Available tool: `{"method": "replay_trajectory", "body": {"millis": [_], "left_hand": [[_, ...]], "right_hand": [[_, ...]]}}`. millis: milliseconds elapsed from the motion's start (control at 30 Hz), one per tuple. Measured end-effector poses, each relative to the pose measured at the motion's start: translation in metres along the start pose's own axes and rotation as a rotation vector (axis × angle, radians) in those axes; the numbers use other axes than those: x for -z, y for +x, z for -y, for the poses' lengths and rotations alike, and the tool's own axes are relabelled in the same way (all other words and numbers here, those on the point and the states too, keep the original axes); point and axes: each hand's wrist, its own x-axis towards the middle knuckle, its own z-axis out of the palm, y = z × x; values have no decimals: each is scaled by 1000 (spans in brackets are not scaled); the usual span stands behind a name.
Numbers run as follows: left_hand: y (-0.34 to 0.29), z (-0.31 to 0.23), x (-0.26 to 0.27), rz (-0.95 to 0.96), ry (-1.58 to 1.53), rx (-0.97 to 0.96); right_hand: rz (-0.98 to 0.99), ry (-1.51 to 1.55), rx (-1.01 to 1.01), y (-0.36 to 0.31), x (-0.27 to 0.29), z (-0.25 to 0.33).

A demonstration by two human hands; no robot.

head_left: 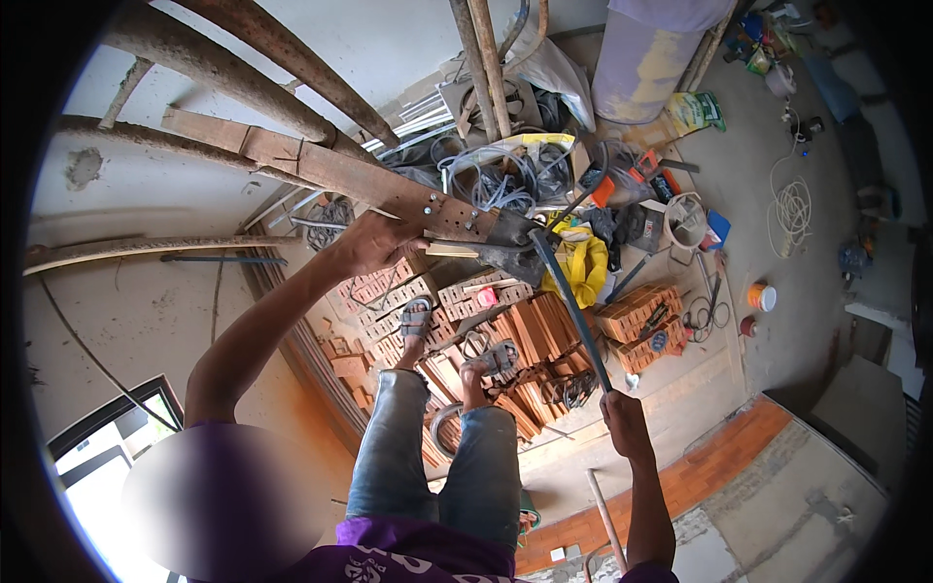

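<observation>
A long wooden board [360,178] with several bolts slants across the upper middle, a dark metal plate [511,229] at its right end. My left hand [374,243] is closed at the board's near edge, round what looks like a thin dark rod [466,243] that runs along the board toward the plate. Beyond the plate, a dark rod bends up to the right. Lower right, my right hand [627,425] grips the bottom end of a long blue-grey metal bar [575,309]. The bar's far end meets the plate; exactly how they join is too small to tell.
Underfoot lie stacked red bricks [530,340], with another brick stack [639,325] to the right. Coiled clear hose [496,175], yellow fabric [583,262] and a white bucket [685,220] crowd the floor beyond. Thick poles [224,73] lean at upper left.
</observation>
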Motion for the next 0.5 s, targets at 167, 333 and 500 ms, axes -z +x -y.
{"method": "replay_trajectory", "body": {"millis": [167, 333, 500], "left_hand": [[-4, 8, -8, 116, -12, 71], [-8, 9, -14, -44, -12, 13], [-9, -13, 20, 165, 96, 283]], "right_hand": [[-68, -59, -32, 5, -15, -30], [-136, -38, 5, 3, -48, -34], [-215, -38, 39, 5, -104, -54]]}}
